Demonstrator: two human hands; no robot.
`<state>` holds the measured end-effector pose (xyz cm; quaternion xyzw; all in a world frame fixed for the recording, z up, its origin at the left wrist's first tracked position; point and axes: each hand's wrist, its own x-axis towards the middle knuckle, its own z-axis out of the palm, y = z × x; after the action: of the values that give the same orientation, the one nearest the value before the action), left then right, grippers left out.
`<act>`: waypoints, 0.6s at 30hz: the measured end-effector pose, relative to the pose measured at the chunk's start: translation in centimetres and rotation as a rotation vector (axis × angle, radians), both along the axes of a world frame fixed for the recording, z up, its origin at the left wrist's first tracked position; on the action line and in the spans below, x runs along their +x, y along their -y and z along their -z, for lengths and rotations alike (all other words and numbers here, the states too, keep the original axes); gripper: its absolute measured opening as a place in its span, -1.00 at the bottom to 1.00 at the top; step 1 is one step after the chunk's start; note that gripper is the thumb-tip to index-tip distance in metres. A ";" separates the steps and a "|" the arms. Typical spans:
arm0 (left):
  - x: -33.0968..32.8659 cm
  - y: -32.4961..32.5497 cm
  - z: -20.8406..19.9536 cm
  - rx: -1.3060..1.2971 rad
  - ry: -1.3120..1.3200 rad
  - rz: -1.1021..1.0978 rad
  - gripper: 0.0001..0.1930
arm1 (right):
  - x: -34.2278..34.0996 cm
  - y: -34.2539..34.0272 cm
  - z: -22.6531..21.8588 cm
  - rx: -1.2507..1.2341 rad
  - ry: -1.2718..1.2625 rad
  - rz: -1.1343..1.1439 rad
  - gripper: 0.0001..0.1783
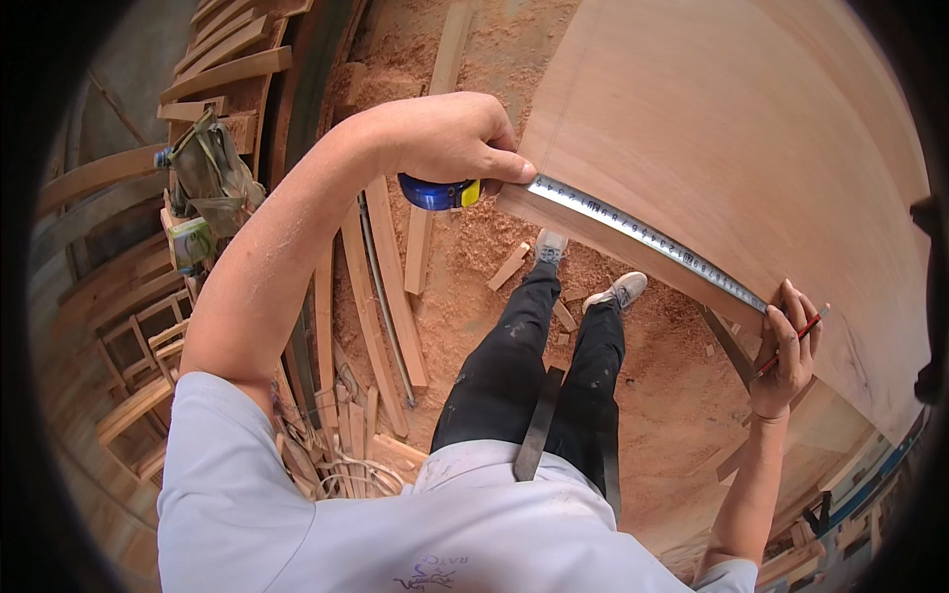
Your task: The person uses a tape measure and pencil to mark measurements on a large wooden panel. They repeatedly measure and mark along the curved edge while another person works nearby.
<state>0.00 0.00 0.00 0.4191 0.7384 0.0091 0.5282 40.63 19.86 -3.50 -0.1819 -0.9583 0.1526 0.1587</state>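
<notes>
A large pale plywood sheet fills the upper right. Along its near edge lies the pulled-out silver blade of a tape measure with a blue and yellow case. My left hand is closed at the sheet's left corner, its thumb pressing the blade, with the case just below the palm. At the blade's far right, my right hand has its fingertips on the blade and the sheet's edge. A slim red and dark pencil is held between the fingers of that hand.
Sawdust and wood offcuts cover the floor around my shoes. Long boards and a metal rod lie to the left. Curved wooden pieces are stacked at the far left, near a bag. More lumber lies lower right.
</notes>
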 end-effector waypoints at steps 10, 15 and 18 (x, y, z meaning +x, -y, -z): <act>0.0 0.1 -0.5 -0.021 -0.023 0.013 -0.53 | -0.9 0.4 -0.2 -0.036 -0.018 0.010 -0.73; 0.0 0.3 -1.0 0.003 0.018 -0.006 -0.55 | -2.8 1.4 -0.7 -0.004 -0.024 -0.020 -0.75; 0.3 0.0 -1.0 -0.004 0.001 0.014 -0.56 | -3.5 1.7 -0.3 0.003 -0.047 -0.015 -0.76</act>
<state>0.34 0.00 1.05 0.4234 0.7351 0.0041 0.5294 37.15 18.13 -3.21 -0.1708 -0.9559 0.1564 0.1805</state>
